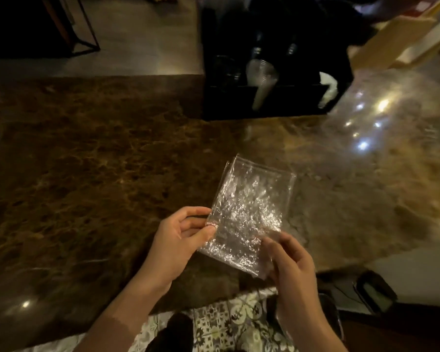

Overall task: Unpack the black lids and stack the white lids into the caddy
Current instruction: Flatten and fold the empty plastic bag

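Both hands hold a flat, crinkled clear plastic bag (252,212) above the brown marble counter (87,161). My left hand (181,240) pinches its left edge between thumb and fingers. My right hand (287,260) grips its lower right corner. The bag looks empty. A black caddy (269,107) stands at the back of the counter; in it sit clear plastic pieces (262,77) and something white (328,90) at its right end. I see no black lids clearly in the dim light.
A large inflated clear plastic bag (381,123) lies right of the caddy, with a light wooden piece (396,39) behind it. Dark objects (376,290) sit below the counter edge at lower right. The patterned floor (226,321) shows below.
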The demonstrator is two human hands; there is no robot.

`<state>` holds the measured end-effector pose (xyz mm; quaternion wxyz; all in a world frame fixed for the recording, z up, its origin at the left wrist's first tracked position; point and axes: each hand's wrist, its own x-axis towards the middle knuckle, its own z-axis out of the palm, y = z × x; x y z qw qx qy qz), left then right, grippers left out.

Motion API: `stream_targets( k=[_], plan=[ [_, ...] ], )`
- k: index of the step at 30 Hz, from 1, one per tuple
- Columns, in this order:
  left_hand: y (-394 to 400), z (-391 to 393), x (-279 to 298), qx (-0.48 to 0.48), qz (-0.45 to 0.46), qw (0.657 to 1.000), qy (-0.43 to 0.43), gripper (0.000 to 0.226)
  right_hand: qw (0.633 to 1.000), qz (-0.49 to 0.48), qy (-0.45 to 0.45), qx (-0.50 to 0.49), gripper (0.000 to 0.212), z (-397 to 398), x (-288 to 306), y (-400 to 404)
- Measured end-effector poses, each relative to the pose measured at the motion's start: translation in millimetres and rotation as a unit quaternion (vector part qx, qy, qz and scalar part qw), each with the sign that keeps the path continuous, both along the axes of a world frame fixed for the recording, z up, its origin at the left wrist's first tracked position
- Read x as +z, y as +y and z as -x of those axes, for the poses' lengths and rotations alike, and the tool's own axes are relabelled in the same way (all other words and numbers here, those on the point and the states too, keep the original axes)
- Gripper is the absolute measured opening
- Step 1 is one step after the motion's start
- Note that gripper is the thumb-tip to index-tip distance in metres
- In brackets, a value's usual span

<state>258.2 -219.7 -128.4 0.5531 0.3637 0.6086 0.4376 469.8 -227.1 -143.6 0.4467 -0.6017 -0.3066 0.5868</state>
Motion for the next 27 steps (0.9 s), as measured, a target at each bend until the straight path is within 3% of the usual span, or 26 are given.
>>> stream_targets(
  k=[7, 16, 27],
  plan=[
    [-12.8, -120.9, -11.5, -0.094, -0.017, 0.995, 0.023, 0.032, 0.997, 0.002, -0.040, -0.070, 0.013, -118.0, -5.7, -47.2],
    [-42.1, -252.2, -54.7, -0.202, 0.005, 0.979, 0.024, 0.030, 0.977, 0.054, -0.019, -0.206, 0.011, -231.9, -51.8, -117.5],
    [-62.3, -360.7, -181.4, -0.287, 0.188, 0.938, 0.034, 0.028, 0.939, 0.170, 0.024, -0.297, 0.010, -315.0, -182.8, -173.1]
  ],
)
